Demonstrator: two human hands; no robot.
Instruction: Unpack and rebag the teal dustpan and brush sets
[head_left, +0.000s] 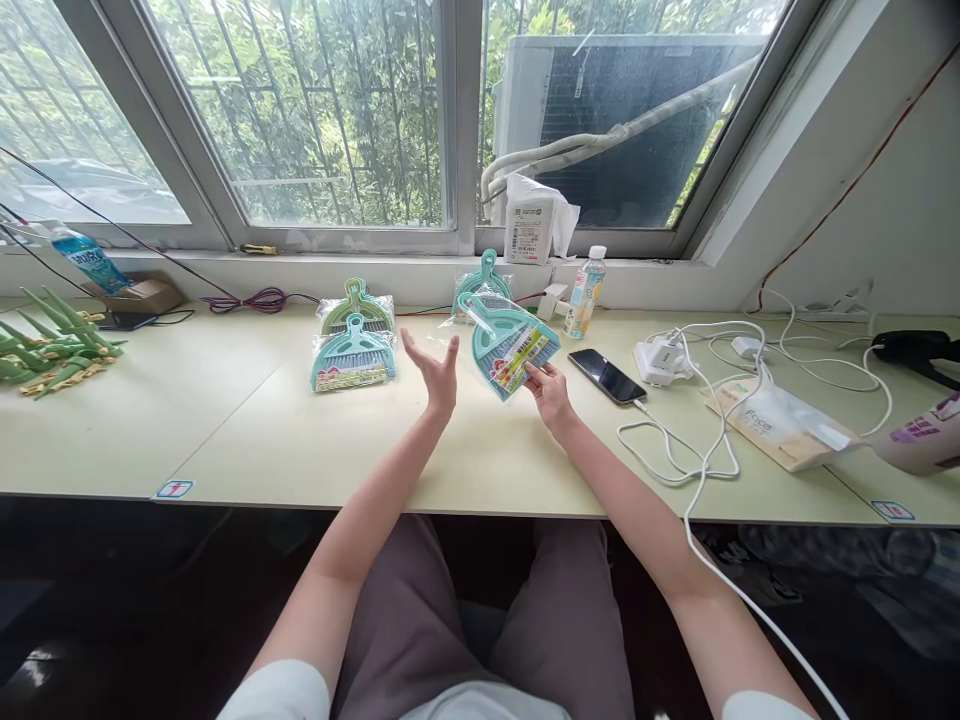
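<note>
My right hand point(550, 393) grips the lower right edge of a teal dustpan-and-brush set point(510, 345), tilted, with a yellow-green label. My left hand point(435, 375) is raised to the left of that set, fingers spread, touching nothing. Behind the held set, another teal set point(487, 280) in clear wrap leans near the window sill. Left of my left hand, a wrapped teal set point(352, 355) lies on the table point(247, 440), with a green set point(356, 298) just behind it.
Right of the held set are a phone point(607, 376), a drink bottle point(585, 292), white chargers point(664, 358) with looping cables and a tissue pack point(787, 425). At left sit green plant-like pieces point(56, 345), a small cardboard box point(150, 292) and a blue bottle point(90, 262).
</note>
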